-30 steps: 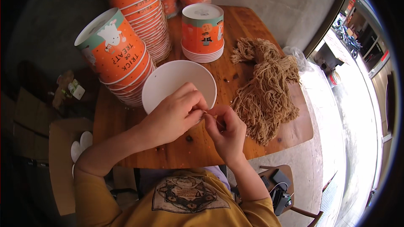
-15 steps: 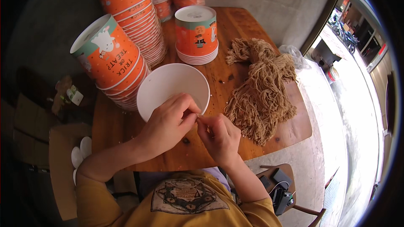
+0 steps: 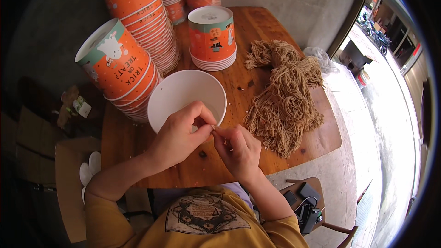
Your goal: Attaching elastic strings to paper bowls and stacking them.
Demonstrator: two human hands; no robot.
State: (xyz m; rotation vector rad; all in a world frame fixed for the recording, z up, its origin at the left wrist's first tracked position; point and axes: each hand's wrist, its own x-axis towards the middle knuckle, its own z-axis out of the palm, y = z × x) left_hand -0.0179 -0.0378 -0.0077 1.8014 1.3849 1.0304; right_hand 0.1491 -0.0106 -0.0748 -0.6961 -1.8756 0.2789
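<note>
A white-lined paper bucket (image 3: 172,94) stands mouth up on the wooden table in front of me, with a small dark dot on its inner wall. My left hand (image 3: 183,131) reaches over its near rim, thumb and forefinger pinched together. Right beside it, my right hand (image 3: 237,149) is closed in a pinch too, its fingertips meeting those of the left at the bucket's right near edge. Whatever lies between the fingertips is too small to make out. To the right of the hands lies a loose bundle of tan cord (image 3: 289,101).
Upside-down orange printed buckets (image 3: 212,39) rise behind, with leaning stacks of buckets (image 3: 121,66) at the left. A cardboard box (image 3: 69,179) holding white round pieces is low on the left. A stool (image 3: 312,188) with dark devices stands beyond the table (image 3: 317,142) at lower right.
The view has shifted very slightly. Both hands keep their pinch at the bucket's rim, with almost no visible movement.
</note>
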